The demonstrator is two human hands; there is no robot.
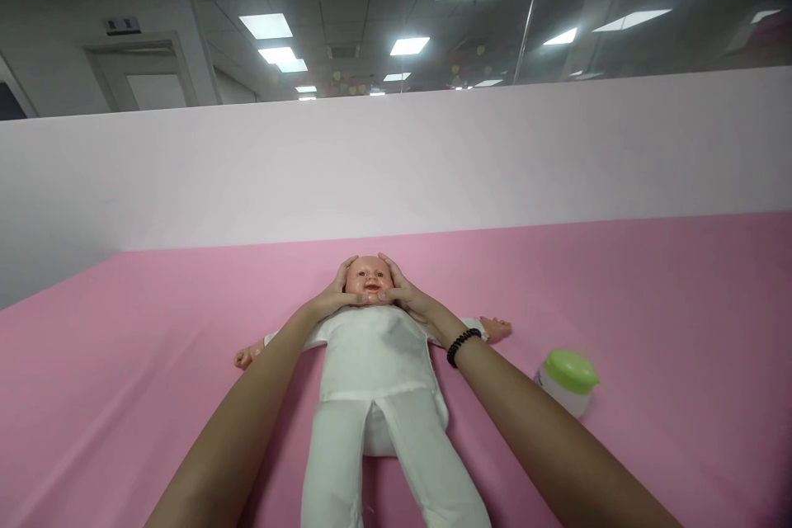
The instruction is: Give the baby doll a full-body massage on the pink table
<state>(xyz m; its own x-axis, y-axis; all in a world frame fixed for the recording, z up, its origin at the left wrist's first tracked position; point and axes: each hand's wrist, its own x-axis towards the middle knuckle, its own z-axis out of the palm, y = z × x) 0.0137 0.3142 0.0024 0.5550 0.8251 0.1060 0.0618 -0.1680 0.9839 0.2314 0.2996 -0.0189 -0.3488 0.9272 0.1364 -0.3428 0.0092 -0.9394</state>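
A baby doll [382, 355] with a white cloth body lies on its back on the pink surface [154, 346], its arms spread to both sides. My left hand [337, 294] is wrapped round one side of the doll's head [370, 274], the thumb at its chin. Round the opposite side curls my right hand [405, 293], its thumb also by the chin. Both hands hold the head between them. A black coiled band [463, 344] circles my right wrist. The backs of both palms and the rear of the doll's head are hidden.
A container with a green lid [570, 371] stands to the right of my right forearm. A low white wall [396, 169] runs along the far edge of the pink surface. Beyond it are glass panels, a door and ceiling lights.
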